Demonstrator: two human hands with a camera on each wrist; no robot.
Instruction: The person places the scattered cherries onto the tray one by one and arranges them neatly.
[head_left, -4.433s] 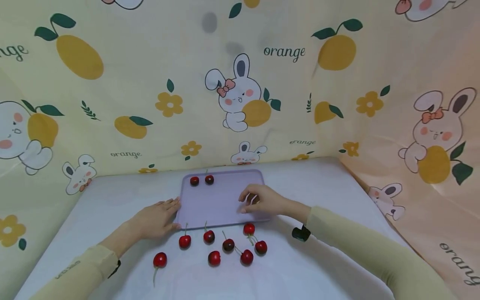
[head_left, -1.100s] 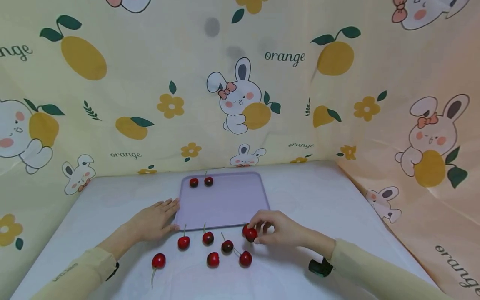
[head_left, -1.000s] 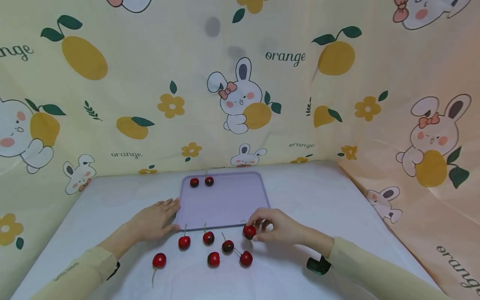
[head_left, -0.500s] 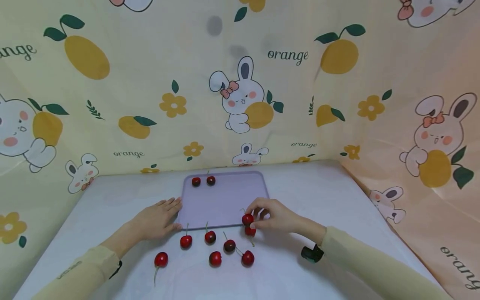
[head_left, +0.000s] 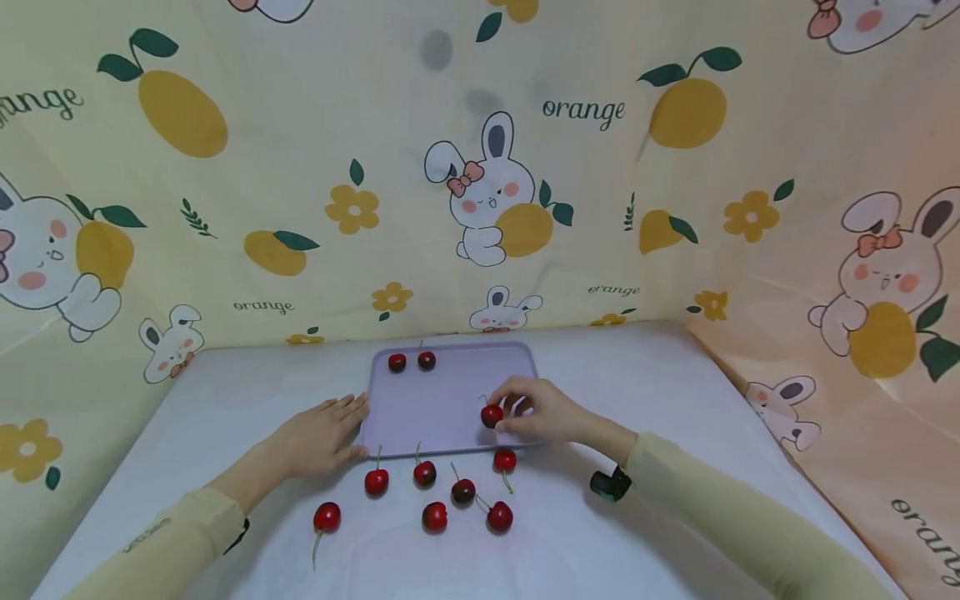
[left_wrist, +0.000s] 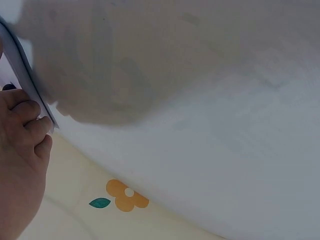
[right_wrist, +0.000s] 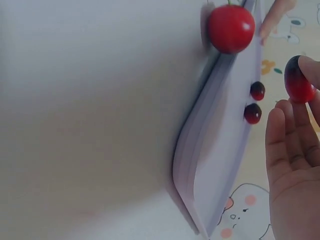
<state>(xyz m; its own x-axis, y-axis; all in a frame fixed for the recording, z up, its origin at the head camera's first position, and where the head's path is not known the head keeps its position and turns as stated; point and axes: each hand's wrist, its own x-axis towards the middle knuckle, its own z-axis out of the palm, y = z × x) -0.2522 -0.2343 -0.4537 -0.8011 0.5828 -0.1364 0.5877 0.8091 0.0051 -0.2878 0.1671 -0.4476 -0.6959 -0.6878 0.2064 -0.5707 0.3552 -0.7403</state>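
Over the right part of the lilac tray [head_left: 427, 417], my right hand [head_left: 542, 410] pinches a red cherry [head_left: 491, 416] between thumb and fingers. The right wrist view shows this cherry [right_wrist: 299, 82], dark on one side, above the loosely bent other fingers. My left hand [head_left: 321, 435] lies with extended fingers against the tray's left edge. In the left wrist view, the left hand [left_wrist: 25, 150] is at the tray's rim [left_wrist: 30, 80]. Two cherries, one on the left [head_left: 397, 362] and one beside it [head_left: 427, 360], sit in the tray's far left corner.
Several stemmed cherries lie on the white table in front of the tray, among them one near its front right [head_left: 505, 461] and one at the far left [head_left: 327, 517]. A patterned cloth [head_left: 480, 317] with rabbits and oranges rises behind and beside the table.
My right hand has picked up a cherry from near the tray's front right corner and carried it up and slightly left over the tray. The left hand keeps its place at the tray's edge.
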